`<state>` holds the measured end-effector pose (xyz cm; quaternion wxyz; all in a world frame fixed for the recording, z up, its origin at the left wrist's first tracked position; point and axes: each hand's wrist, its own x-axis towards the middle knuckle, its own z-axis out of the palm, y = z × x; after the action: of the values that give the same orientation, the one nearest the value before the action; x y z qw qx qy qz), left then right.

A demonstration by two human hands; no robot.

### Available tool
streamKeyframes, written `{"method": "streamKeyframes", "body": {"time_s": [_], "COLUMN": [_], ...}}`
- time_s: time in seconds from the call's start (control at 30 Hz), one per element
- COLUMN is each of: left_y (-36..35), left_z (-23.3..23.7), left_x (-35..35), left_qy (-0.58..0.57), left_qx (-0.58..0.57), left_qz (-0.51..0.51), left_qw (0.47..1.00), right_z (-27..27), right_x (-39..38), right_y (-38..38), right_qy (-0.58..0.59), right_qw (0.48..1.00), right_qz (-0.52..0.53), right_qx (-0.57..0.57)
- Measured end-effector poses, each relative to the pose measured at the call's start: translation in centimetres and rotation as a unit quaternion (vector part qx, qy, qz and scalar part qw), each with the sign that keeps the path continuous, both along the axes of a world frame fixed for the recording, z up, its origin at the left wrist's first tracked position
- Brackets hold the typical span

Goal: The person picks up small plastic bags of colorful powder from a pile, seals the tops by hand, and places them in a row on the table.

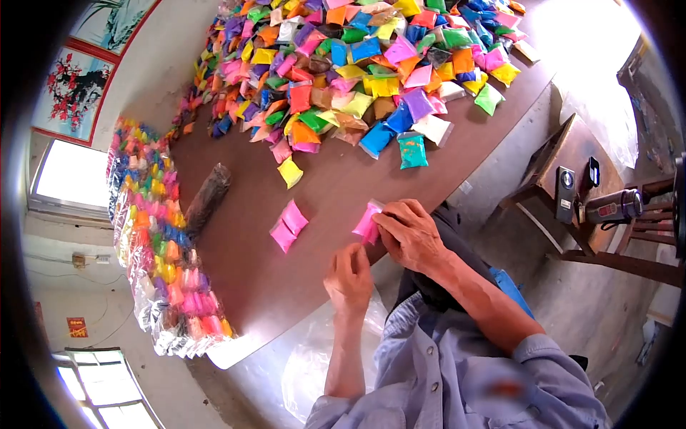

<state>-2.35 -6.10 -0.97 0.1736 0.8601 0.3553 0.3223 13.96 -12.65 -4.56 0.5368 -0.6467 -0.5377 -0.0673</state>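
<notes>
My right hand (413, 234) pinches a small pink packet (367, 223) at the table's near edge, thumb and fingertips on the packet's right side. Just below it is my left hand (349, 277), fingers curled together close to the packet's lower end. Whatever is between those left fingers, if anything, is hidden. Two more pink packets (289, 226) lie side by side on the brown table (336, 193), left of my hands and apart from them.
A big heap of colourful small packets (357, 79) covers the far part of the table. Filled clear bags (161, 250) line the left edge, beside a dark rolled bundle (208, 199). To the right, a wooden stool (572, 154) carries a flask (614, 206) and a dark device (565, 194).
</notes>
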Motion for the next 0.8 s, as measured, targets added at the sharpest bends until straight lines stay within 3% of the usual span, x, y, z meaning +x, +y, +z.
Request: {"method": "streamKeyframes", "body": {"time_s": [0.23,0.3,0.4,0.53,0.73,0.8], "left_y": [2.4,2.7,1.5,0.5,2.8,2.9], "left_z": [-0.3,-0.2,0.8,0.2,-0.2,0.0], "left_x": [-1.2,-1.3,-0.5,0.6,-1.4,-1.6], "left_qy": [0.042,-0.016,-0.015,-0.008,0.042,-0.017], "left_qx": [0.029,-0.044,0.021,-0.019,0.008,-0.062], "left_qz": [0.065,0.095,0.036,0.012,0.073,0.085], "left_qw": [0.997,0.994,0.999,1.0,0.996,0.994], "right_z": [0.0,0.0,0.2,0.7,0.6,0.7], "right_x": [-0.4,-0.4,-0.5,-0.5,-0.5,-0.4], "right_y": [0.5,0.4,0.4,0.4,0.7,0.6], "right_qy": [-0.013,-0.011,-0.004,0.008,0.003,-0.002], "right_qw": [1.0,1.0,1.0,1.0,1.0,0.999], "right_qz": [-0.019,-0.026,-0.023,-0.017,-0.029,-0.035], "right_qx": [-0.001,-0.001,-0.004,-0.012,0.001,-0.004]}}
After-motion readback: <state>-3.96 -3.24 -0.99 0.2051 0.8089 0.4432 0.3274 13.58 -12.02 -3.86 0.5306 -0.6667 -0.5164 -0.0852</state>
